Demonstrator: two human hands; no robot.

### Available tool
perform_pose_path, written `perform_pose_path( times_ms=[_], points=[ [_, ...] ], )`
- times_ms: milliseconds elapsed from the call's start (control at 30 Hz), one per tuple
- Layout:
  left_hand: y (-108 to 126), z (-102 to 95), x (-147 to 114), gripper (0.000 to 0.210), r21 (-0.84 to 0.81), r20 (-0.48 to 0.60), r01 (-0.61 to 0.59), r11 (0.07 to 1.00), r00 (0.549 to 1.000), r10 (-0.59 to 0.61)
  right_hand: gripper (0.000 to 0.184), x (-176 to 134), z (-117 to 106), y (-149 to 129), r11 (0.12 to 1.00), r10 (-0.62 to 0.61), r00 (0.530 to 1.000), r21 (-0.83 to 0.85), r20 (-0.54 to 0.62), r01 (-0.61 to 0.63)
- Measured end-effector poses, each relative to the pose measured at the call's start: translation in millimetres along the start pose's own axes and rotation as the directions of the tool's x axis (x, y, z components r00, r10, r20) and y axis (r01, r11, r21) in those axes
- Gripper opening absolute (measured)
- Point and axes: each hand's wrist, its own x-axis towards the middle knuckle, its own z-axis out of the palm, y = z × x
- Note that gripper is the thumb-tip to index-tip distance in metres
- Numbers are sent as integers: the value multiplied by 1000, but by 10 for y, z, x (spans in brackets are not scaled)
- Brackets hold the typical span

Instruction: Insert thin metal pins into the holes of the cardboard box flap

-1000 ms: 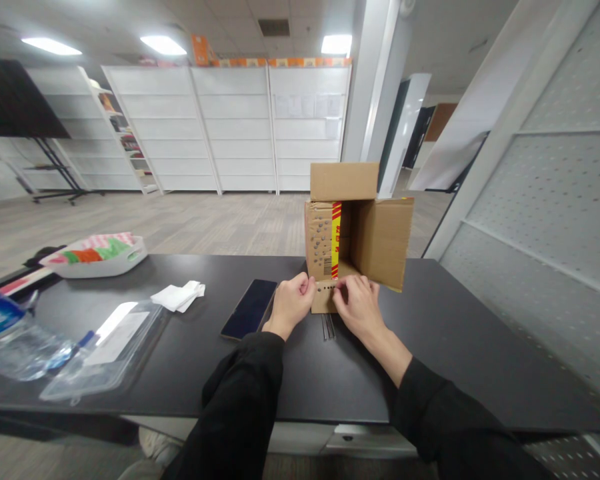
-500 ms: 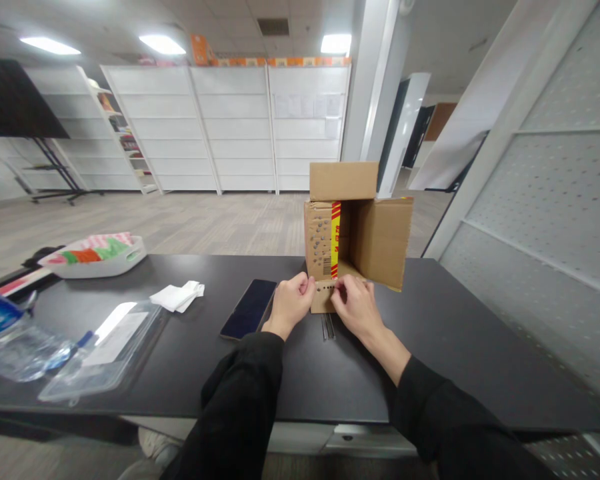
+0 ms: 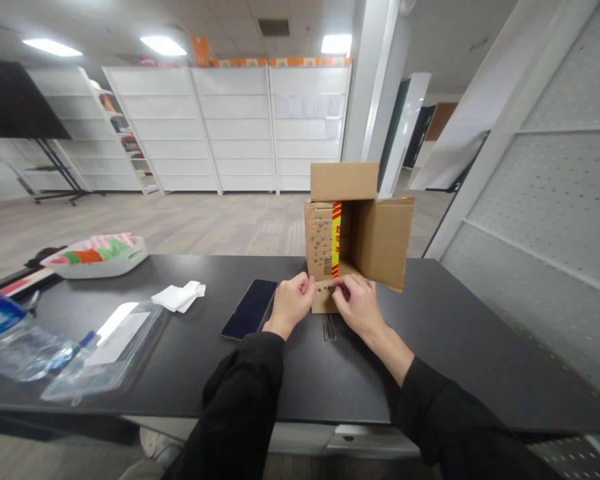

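An open cardboard box (image 3: pixel 375 237) lies on its side on the black table (image 3: pixel 455 333), its opening toward me, with a red and yellow tape strip down its left flap. Its lower flap (image 3: pixel 324 295), dotted with small holes, rests flat on the table. My left hand (image 3: pixel 291 303) pinches that flap's left edge. My right hand (image 3: pixel 359 305) pinches the same flap from the right. A thin dark metal tool (image 3: pixel 328 326) lies on the table just below my hands.
A dark phone (image 3: pixel 250 308) lies left of my hands, with white tissues (image 3: pixel 179 296) beyond it. Further left are a clear plastic bag with papers (image 3: pixel 107 347), a water bottle (image 3: pixel 10 340) and a white tray of coloured items (image 3: pixel 97 255). A pegboard wall stands at right.
My right hand shifted slightly along the flap; the box and my left hand stayed where they were.
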Motion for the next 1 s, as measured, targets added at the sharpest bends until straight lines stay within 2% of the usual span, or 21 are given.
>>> perform_pose_path(
  times_ms=[233,467,700,1000],
  points=[
    [7,-9,5,37,15,14,9,1000,1000,-10,14,-31,-208,-83,999,42,999,33,-8,-41],
    [-1,1,6,39,26,17,14,1000,1000,-15,16,-328,-391,-112,996,-13,989,88,148,0],
    [-2,-1,3,39,21,13,13,1000,1000,-14,13,-636,-410,-129,996,-48,970,88,239,28],
    [-2,3,2,39,11,9,11,1000,1000,-11,14,-728,-378,-167,997,-27,959,79,282,5]
  ],
)
